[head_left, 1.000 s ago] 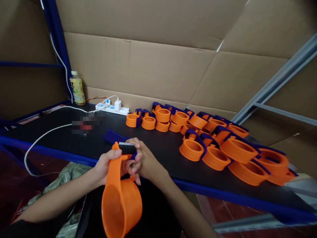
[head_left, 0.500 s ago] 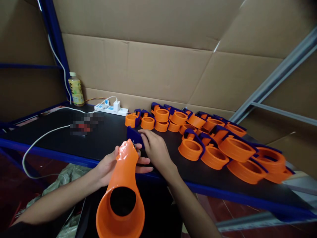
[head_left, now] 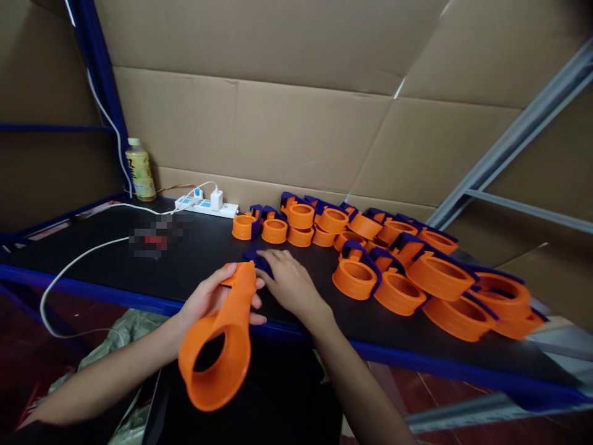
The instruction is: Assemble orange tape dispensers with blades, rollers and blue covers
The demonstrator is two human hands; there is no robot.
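My left hand (head_left: 210,300) is wrapped round the narrow neck of an orange plastic tape dispenser (head_left: 236,371), its wide ring hanging down toward me. My right hand (head_left: 294,281) reaches in from the right, its fingers closed on a dark blue plastic piece (head_left: 252,253) just beyond the dispenser's upper end. My fingers hide most of that blue piece, and whether it touches the orange part cannot be made out.
Several orange-and-blue tape dispensers (head_left: 354,278) stand in rows and stacks on the right of the black table (head_left: 194,272). A white power strip (head_left: 227,210) with plugs and cables lies at the back. A yellow-labelled bottle (head_left: 139,170) stands in the far left corner, near a blurred-out item.
The orange tape dispenser has turned in my left hand, its ring rising and swinging slightly left. The blue piece has tipped lower under my right fingers.
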